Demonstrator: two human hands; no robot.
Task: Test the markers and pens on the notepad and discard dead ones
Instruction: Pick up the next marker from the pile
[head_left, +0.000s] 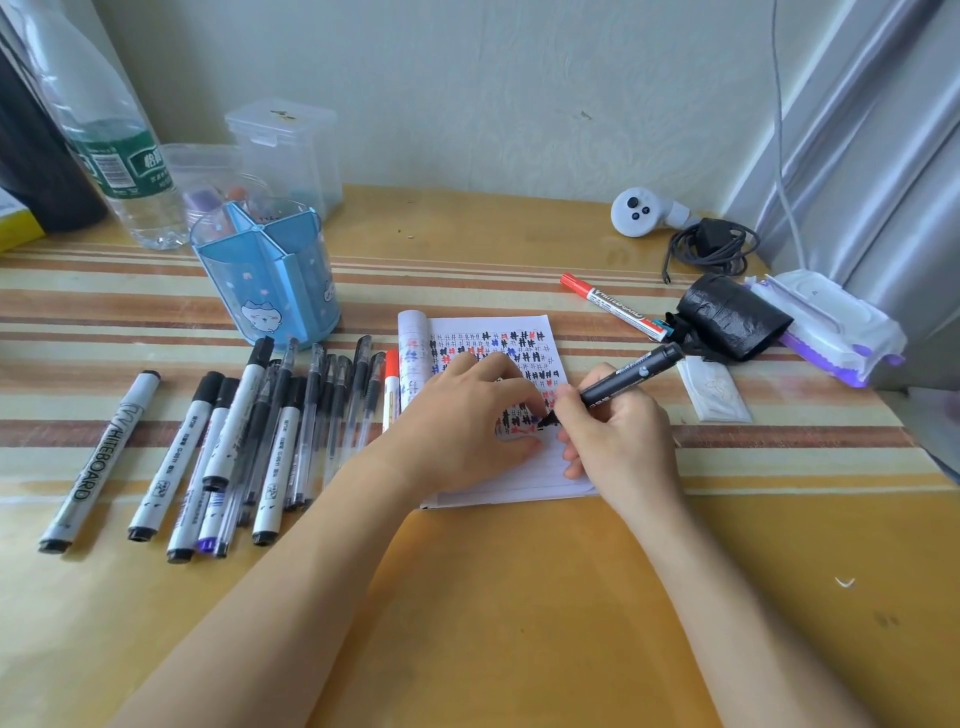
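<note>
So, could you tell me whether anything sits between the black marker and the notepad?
Nothing visible does: the black marker in the right hand has its tip on the notepad, and the left hand rests on the page just beside it.

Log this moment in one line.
step: testing marker | right hand: grips black marker, tip on notepad | left hand: presses notepad | pens: piled left of notepad
</note>
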